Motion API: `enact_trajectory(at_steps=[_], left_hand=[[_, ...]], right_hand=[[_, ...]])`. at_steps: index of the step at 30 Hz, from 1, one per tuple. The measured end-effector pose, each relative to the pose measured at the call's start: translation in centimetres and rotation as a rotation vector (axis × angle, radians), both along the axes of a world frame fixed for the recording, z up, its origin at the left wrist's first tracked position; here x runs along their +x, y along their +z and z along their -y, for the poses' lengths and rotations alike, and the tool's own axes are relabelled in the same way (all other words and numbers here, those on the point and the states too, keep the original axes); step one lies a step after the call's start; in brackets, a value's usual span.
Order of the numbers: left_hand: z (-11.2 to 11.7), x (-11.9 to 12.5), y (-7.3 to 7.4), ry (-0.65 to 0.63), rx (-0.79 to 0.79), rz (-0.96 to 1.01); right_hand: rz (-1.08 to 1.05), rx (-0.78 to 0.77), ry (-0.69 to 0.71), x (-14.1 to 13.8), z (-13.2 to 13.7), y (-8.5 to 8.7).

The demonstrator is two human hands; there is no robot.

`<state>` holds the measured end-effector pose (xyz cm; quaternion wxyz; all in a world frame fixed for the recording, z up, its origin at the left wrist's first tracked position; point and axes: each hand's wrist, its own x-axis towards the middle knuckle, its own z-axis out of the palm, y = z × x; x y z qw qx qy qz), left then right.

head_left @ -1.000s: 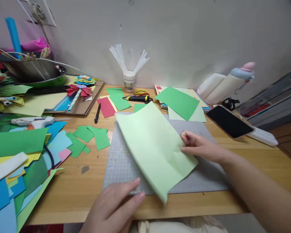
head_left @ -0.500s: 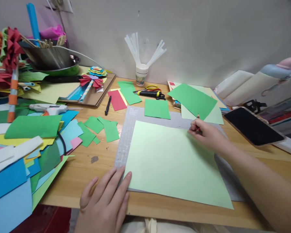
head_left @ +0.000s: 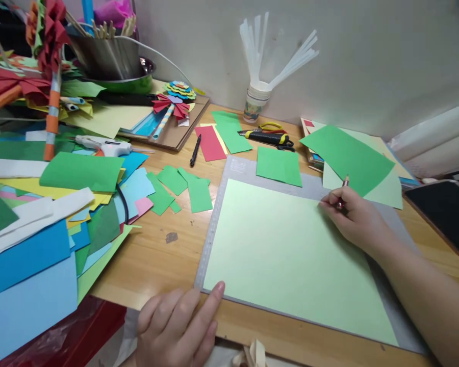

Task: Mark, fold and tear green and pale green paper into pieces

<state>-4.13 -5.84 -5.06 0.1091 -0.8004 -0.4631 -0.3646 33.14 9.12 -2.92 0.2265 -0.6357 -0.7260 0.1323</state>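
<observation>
A pale green sheet of paper (head_left: 290,255) lies on a grey cutting mat (head_left: 216,219) at the table's front. My left hand (head_left: 181,321) rests at its lower left corner; the index finger is stretched out onto the sheet, the other fingers bent, nothing held. At the upper right corner of the sheet, my right hand (head_left: 355,216) is closed around a pencil (head_left: 345,182), whose upper end sticks up above the fingers. Those fingertips touch the sheet's edge; whether they also pinch it I cannot tell. A green paper square (head_left: 279,165) lies just beyond the sheet.
Green scraps (head_left: 199,191), a black pen (head_left: 195,150) and a red paper piece (head_left: 211,143) lie left of the mat. Coloured paper is heaped at far left with a glue gun (head_left: 105,146). Paper cups (head_left: 257,99) with white strips stand by the wall; a phone (head_left: 443,214) is at right.
The view has swung left, so things sit further right. My left hand has drawn down and its fingers, except the index, have bent. My right hand stays at the sheet's corner with the pencil.
</observation>
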Motion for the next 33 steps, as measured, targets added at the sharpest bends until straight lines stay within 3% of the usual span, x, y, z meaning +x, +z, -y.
enact_trajectory(at_steps=[12, 33], left_hand=[[0.00, -0.46, -0.03, 0.033, 0.006, 0.038], [0.10, -0.39, -0.07, 0.052, 0.003, 0.035]], right_hand=[[0.001, 0.101, -0.039, -0.10, -0.22, -0.24], [-0.049, 0.118, -0.089, -0.77, -0.16, -0.09]])
